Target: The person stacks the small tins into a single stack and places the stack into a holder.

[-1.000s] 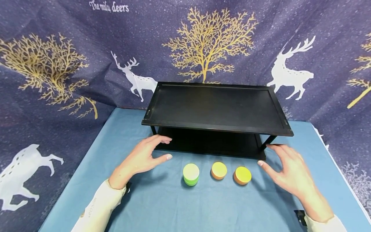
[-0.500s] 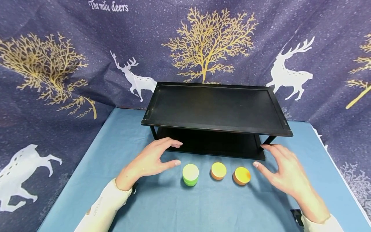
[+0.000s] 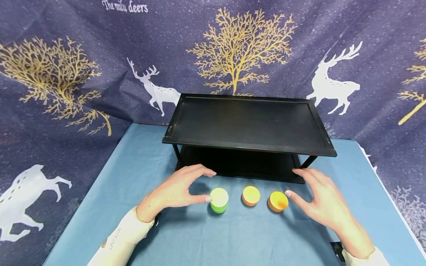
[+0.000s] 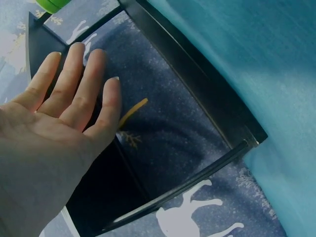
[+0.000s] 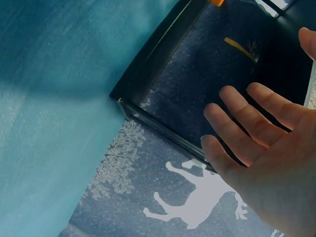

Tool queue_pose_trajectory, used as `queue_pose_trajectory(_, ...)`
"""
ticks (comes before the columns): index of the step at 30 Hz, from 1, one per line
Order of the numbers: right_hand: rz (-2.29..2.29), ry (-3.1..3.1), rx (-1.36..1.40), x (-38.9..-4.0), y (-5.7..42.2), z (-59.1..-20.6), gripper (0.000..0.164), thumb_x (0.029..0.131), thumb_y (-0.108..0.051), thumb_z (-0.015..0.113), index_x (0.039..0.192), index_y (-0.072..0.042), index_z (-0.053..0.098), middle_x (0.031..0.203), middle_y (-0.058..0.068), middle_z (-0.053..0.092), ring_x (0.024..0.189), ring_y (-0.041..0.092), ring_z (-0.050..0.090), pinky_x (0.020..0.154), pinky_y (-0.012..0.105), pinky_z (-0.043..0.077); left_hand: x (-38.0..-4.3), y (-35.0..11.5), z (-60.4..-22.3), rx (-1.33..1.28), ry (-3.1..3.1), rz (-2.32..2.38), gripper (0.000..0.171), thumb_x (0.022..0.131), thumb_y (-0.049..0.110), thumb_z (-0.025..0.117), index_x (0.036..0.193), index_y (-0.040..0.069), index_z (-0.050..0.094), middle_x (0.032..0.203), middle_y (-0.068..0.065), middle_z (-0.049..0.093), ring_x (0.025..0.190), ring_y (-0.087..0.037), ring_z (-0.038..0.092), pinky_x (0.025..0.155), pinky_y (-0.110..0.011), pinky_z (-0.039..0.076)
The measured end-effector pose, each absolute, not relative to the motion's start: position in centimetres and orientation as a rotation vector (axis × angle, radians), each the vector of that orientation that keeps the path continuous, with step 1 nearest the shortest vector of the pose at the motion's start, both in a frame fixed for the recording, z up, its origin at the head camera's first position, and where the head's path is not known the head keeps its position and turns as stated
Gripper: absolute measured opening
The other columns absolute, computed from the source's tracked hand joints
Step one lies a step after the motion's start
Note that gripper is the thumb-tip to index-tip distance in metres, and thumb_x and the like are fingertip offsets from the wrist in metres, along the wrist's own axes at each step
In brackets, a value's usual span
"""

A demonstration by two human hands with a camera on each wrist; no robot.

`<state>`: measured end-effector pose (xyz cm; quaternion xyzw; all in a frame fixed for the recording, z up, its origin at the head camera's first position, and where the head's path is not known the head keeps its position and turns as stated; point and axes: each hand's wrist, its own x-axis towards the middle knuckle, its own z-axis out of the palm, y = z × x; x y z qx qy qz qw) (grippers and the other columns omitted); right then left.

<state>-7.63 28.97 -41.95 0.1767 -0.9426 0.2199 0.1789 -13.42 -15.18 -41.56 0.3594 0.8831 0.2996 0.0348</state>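
My left hand (image 3: 181, 187) hovers beside a green round container (image 3: 219, 201) with a pale top, its thumb tip right at the container's left edge and its fingers extended above. On the other side, my right hand (image 3: 323, 197) has thumb and fingers spread apart, the thumb tip close to the right-hand orange round container (image 3: 277, 201) with a yellow top. A second orange round container (image 3: 251, 196) sits between that one and the green one. Both wrist views show relaxed fingers with nothing held. In the left wrist view the green container (image 4: 52, 4) is cut off by the top edge.
Behind the containers stands a black two-tier shelf (image 3: 247, 123), its lower board (image 3: 239, 162) just off the hands' fingertips. A blue cloth (image 3: 239, 240) covers the table. A dark blue backdrop (image 3: 173, 37) printed with deer and trees hangs behind and at the sides.
My left hand has moved right and slightly nearer, up to the green container. My right hand has shifted left toward the orange container. The containers and shelf have stayed put.
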Motion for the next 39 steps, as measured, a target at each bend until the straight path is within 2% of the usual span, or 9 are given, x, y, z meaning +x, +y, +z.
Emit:
queue_pose_trajectory(5,0.626,-2.665,0.533,-7.8,28.8,-42.4,0.069,0.077,-0.032,0.095,0.136,-0.01,0.067,0.127,0.008,0.067,0.117,0.033,0.061,0.099,0.056,0.043,-13.4,-15.0,-41.8,1.115,2.659,0.951,0.068,0.085,0.071,0.077,0.143,0.039,0.059,0.135,0.017,0.063,0.126,-0.016,0.061,0.107,-0.043,0.049)
queue_pose_trajectory(13,0.611,-2.706,0.546,-7.8,28.7,-42.9,0.07,0.079,-0.036,0.093,0.138,-0.011,0.066,0.13,0.005,0.066,0.12,0.029,0.06,0.101,0.056,0.044,-13.4,-14.5,-42.5,1.153,2.606,0.941,0.075,0.081,0.074,0.079,0.144,0.035,0.06,0.136,0.016,0.063,0.125,-0.015,0.061,0.105,-0.039,0.051)
queue_pose_trajectory(16,0.616,-2.705,0.556,-7.8,28.7,-43.0,0.069,0.08,-0.036,0.093,0.138,-0.012,0.066,0.131,0.003,0.065,0.12,0.028,0.06,0.102,0.055,0.043,-13.3,-14.4,-42.6,1.15,2.582,0.964,0.076,0.081,0.07,0.083,0.144,0.035,0.059,0.136,0.014,0.063,0.125,-0.015,0.062,0.105,-0.039,0.052)
queue_pose_trajectory(20,0.594,-2.703,0.594,-7.8,28.7,-43.1,0.068,0.08,-0.036,0.093,0.138,-0.015,0.066,0.131,-0.001,0.065,0.12,0.024,0.061,0.102,0.046,0.043,-13.3,-14.4,-42.7,1.146,2.544,0.986,0.075,0.08,0.066,0.085,0.144,0.038,0.057,0.136,0.012,0.064,0.126,-0.013,0.062,0.106,-0.038,0.051)
queue_pose_trajectory(24,0.568,-2.705,0.646,-7.8,28.9,-43.1,0.07,0.078,-0.036,0.094,0.138,-0.017,0.066,0.131,-0.006,0.063,0.119,0.018,0.06,0.104,0.032,0.039,-13.3,-14.2,-43.0,1.161,2.504,0.996,0.075,0.08,0.068,0.084,0.145,0.04,0.056,0.138,0.009,0.064,0.128,-0.012,0.062,0.107,-0.037,0.051)
queue_pose_trajectory(30,0.576,-2.709,0.676,-7.6,29.1,-43.2,0.072,0.076,-0.036,0.095,0.139,-0.019,0.065,0.133,-0.008,0.062,0.12,0.014,0.058,0.107,0.012,0.029,-13.2,-13.6,-43.7,1.186,2.476,0.98,0.077,0.08,0.07,0.082,0.146,0.041,0.055,0.136,0.016,0.061,0.125,-0.005,0.06,0.105,-0.035,0.051)
queue_pose_trajectory(34,0.587,-2.732,0.685,-7.6,29.1,-43.3,0.072,0.078,-0.039,0.095,0.141,-0.024,0.064,0.135,-0.013,0.06,0.121,0.01,0.058,0.106,0.01,0.03,-13.2,-13.4,-44.1,1.188,2.452,0.976,0.079,0.081,0.068,0.083,0.147,0.037,0.056,0.134,0.023,0.058,0.121,0.001,0.059,0.103,-0.034,0.052)
queue_pose_trajectory(39,0.609,-2.788,0.725,-7.7,29.0,-43.5,0.072,0.08,-0.046,0.093,0.143,-0.027,0.063,0.137,-0.015,0.059,0.121,0.01,0.058,0.103,0.014,0.037,-13.1,-13.4,-44.4,1.2,2.462,0.926,0.08,0.083,0.066,0.083,0.149,0.03,0.057,0.14,0.021,0.057,0.122,0.0,0.058,0.104,-0.034,0.052)
